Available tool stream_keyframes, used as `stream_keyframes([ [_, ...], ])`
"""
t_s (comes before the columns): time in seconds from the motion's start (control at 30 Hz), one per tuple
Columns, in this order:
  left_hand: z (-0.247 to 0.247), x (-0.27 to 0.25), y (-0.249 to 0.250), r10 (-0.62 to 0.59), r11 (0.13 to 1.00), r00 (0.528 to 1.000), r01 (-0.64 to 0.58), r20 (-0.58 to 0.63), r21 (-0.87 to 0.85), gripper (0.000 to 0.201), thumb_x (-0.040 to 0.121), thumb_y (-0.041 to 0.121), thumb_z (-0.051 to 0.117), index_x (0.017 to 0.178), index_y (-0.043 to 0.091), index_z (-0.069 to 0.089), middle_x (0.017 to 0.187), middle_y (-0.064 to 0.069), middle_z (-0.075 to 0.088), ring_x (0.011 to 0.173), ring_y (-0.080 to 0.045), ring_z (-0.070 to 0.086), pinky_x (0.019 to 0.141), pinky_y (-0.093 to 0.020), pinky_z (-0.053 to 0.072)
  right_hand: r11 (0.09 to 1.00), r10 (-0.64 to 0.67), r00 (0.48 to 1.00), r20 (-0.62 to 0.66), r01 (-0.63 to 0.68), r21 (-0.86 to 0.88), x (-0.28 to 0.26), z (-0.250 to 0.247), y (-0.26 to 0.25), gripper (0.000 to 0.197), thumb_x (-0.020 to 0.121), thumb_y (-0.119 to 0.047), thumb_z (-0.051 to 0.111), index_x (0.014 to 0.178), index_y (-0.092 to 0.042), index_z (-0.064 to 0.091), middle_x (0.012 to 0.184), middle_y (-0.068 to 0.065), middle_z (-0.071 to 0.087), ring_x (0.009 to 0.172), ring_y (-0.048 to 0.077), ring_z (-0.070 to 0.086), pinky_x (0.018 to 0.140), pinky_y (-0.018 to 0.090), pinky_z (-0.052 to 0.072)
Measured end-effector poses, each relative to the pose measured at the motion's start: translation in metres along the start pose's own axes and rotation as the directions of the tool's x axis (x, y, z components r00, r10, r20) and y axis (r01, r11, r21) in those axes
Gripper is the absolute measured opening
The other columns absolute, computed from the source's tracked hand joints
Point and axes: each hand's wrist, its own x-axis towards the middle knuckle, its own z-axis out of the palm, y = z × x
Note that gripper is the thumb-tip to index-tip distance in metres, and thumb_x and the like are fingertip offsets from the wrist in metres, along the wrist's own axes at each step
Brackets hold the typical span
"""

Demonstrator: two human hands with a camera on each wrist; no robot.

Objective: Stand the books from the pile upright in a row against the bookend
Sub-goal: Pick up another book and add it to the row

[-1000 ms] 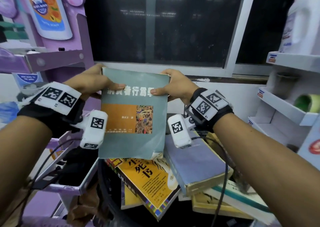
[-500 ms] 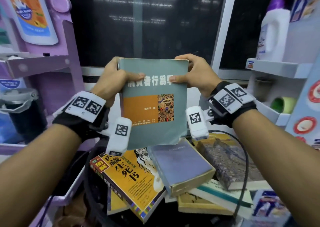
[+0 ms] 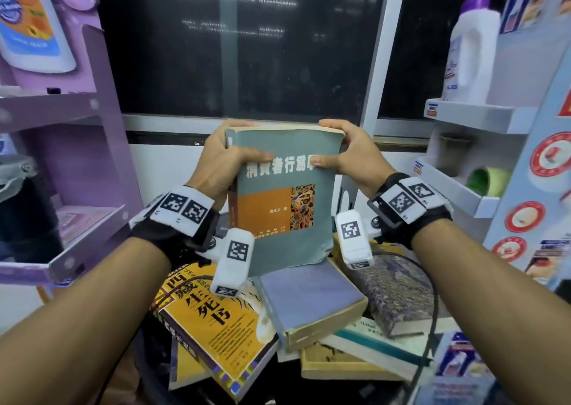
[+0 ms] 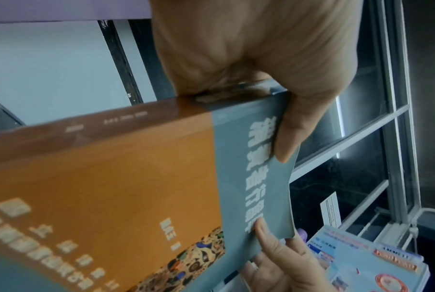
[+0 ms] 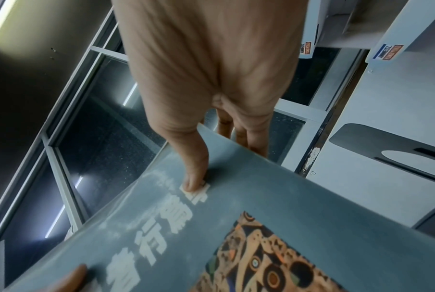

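A grey-green book [image 3: 281, 197] with an orange panel and white title is held upright in the air above the pile, cover toward me. My left hand [image 3: 222, 163] grips its upper left edge by the spine, thumb on the cover. My right hand [image 3: 346, 154] grips the upper right corner, thumb on the title. The same book [image 4: 136, 187] fills the left wrist view, and the book [image 5: 261, 227] shows under my right thumb in the right wrist view. Below lies the pile: a yellow book [image 3: 213, 321], a grey-blue book [image 3: 312, 296], a speckled book [image 3: 398, 293]. No bookend can be made out.
A purple shelf unit [image 3: 61, 157] stands at the left, a white shelf unit [image 3: 482, 117] with a white bottle [image 3: 472, 49] and a tape roll [image 3: 485, 182] at the right. A dark window [image 3: 247, 43] is straight ahead. Cables hang from both wrists over the pile.
Both hands have carried the grey-green book up and to the right, away from the purple shelf and toward the middle before the window. The grips are unchanged.
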Motion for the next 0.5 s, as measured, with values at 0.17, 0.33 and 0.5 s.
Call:
stream_keyframes([
  [0.17,-0.003,-0.002,0.001,-0.007,1.0,0.998,0.009,0.063,-0.018,0.051,0.062,0.003,0.074,0.106,0.019,0.055,0.099,-0.009,0.071,0.084,-0.023,0.07,0.071,-0.038,0.059,0.998,0.015,0.999,-0.029,-0.016,-0.062,-0.001,0.007,0.004,0.073,0.076,-0.012,0.081,0.138,-0.023,0.044,0.127,0.002,0.053,0.119,0.021,0.052,0.098,0.046,0.051],
  [0.33,-0.002,-0.007,0.001,0.012,1.0,0.998,-0.012,0.06,0.003,0.046,0.072,0.003,0.076,0.11,0.017,0.055,0.099,-0.006,0.072,0.088,-0.022,0.071,0.076,-0.038,0.059,0.986,-0.025,0.984,-0.174,-0.005,-0.166,-0.003,0.015,0.004,0.075,0.072,-0.019,0.085,0.133,-0.019,0.041,0.118,-0.001,0.055,0.109,0.02,0.057,0.095,0.037,0.051],
  [0.5,0.003,-0.011,0.002,0.016,1.0,1.0,-0.016,-0.008,0.008,0.043,0.077,0.006,0.074,0.117,0.005,0.059,0.1,-0.011,0.074,0.088,-0.025,0.072,0.075,-0.038,0.06,0.934,-0.179,0.94,-0.291,0.07,-0.349,-0.011,0.021,0.004,0.06,0.072,-0.033,0.084,0.115,-0.019,0.046,0.118,0.002,0.052,0.101,0.018,0.055,0.085,0.032,0.051],
])
